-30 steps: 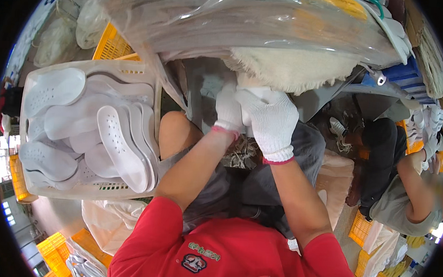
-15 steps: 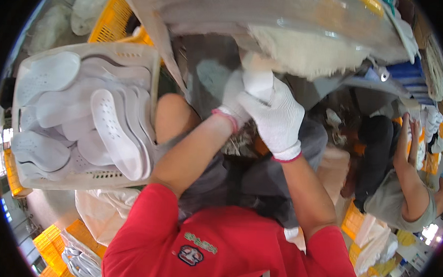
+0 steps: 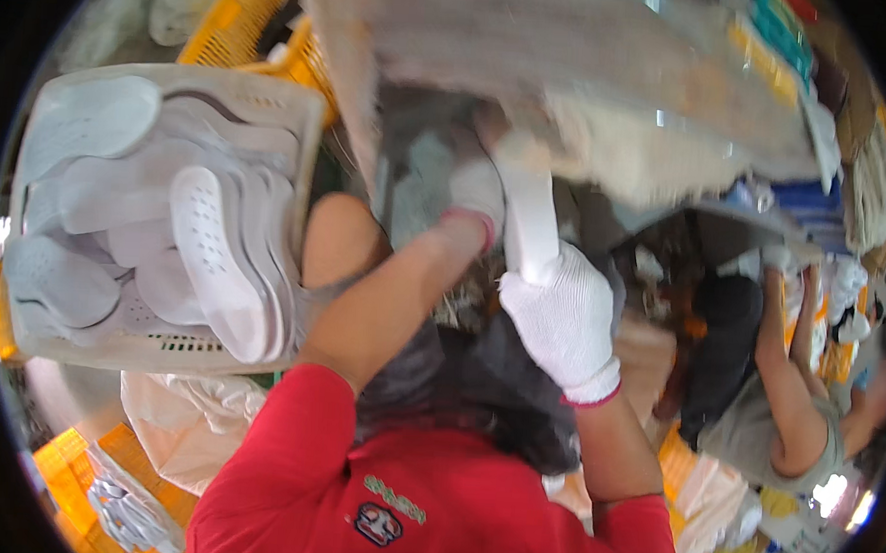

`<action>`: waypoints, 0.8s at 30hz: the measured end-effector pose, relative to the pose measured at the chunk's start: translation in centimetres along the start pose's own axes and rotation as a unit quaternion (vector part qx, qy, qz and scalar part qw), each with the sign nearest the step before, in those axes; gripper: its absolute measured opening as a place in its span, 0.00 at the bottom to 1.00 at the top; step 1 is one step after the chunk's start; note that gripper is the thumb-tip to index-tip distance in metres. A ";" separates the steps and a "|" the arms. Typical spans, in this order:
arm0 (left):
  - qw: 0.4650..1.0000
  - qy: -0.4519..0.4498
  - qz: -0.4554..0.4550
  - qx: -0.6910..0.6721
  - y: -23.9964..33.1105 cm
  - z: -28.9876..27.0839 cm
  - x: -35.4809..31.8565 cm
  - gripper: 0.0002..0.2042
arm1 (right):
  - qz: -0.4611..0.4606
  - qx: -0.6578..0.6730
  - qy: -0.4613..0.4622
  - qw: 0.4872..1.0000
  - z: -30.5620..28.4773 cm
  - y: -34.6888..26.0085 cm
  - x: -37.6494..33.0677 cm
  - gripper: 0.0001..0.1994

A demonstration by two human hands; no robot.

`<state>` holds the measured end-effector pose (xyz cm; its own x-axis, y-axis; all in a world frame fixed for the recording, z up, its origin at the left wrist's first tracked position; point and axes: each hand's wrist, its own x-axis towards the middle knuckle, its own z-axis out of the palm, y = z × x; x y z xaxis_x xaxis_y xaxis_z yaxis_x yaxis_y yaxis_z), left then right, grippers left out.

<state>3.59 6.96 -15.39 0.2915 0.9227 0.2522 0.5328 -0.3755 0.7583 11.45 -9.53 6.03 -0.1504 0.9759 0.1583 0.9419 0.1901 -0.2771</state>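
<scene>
A narrow white shoe insole (image 3: 534, 226) stands in front of me, its far end reaching up to a pale, fluffy cloth edge (image 3: 611, 135). My right hand (image 3: 564, 318), in a white knit glove with a red cuff, is closed around the insole's near end. My left hand (image 3: 480, 190), gloved alike, lies along the insole's left side near its far end. Its fingers are smeared by motion and partly hidden, so its grip does not show. At my left, several white insoles with small holes (image 3: 214, 255) lie stacked in a pale plastic crate (image 3: 173, 358).
A large grey cover (image 3: 456, 37) hangs over the far side of my work. Yellow crates (image 3: 238, 20) stand behind the pale crate, with more at lower left (image 3: 63, 457). To my right a person (image 3: 782, 404) sits with both arms raised. A white sack (image 3: 180, 428) lies below the pale crate.
My right hand has moved nearer to me and now grips the insole's near end, leaving more of it in sight. My hands are farther apart, and the view has shifted slightly.
</scene>
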 end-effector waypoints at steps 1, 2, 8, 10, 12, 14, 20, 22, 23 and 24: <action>0.991 -0.001 -0.099 -0.092 -0.1 0.2 0.8 0.18 | -0.045 -0.036 -0.005 0.998 0.0 0.5 1.4 0.08; 0.957 0.039 -0.194 -0.214 0.2 0.0 1.3 0.18 | 0.139 0.089 0.005 0.986 -0.2 -0.3 3.2 0.05; 0.670 -0.033 -0.386 -0.633 6.5 -3.8 -3.2 0.17 | 0.168 0.058 -0.049 0.983 -1.9 -3.6 -5.2 0.15; 0.577 -0.022 -0.350 -0.738 8.8 -4.9 -5.1 0.26 | 0.301 0.253 -0.059 0.918 -1.8 -2.5 -8.9 0.21; 0.513 -0.113 -0.296 -0.798 10.4 -5.9 -6.2 0.31 | 0.476 0.515 -0.031 0.713 -2.0 -1.7 -11.7 0.28; 0.512 -0.092 -0.335 -0.785 11.4 -6.2 -6.0 0.31 | 0.481 0.646 0.026 0.592 -1.9 -1.2 -12.6 0.29; 0.687 -0.073 -0.333 -0.641 9.7 -5.7 -1.5 0.29 | 0.241 0.422 -0.022 0.874 0.4 3.6 -10.6 0.24; 0.669 -0.115 -0.389 -0.622 9.3 -8.3 -2.1 0.27 | 0.059 0.079 -0.027 0.995 0.6 5.2 -10.9 0.21; 0.697 -0.135 -0.394 -0.583 9.3 -10.4 -3.0 0.26 | 0.153 0.195 -0.035 0.968 0.5 6.0 -11.7 0.22; 0.766 -0.156 -0.340 -0.523 9.4 -13.2 -4.3 0.25 | 0.372 0.447 0.017 0.813 0.2 6.8 -12.9 0.22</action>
<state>-3.15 0.60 -1.45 0.4913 0.7478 -0.4465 -0.2358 0.6077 0.7584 19.76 -20.82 1.90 0.3836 0.8559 -0.3470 0.1707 -0.4349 -0.8841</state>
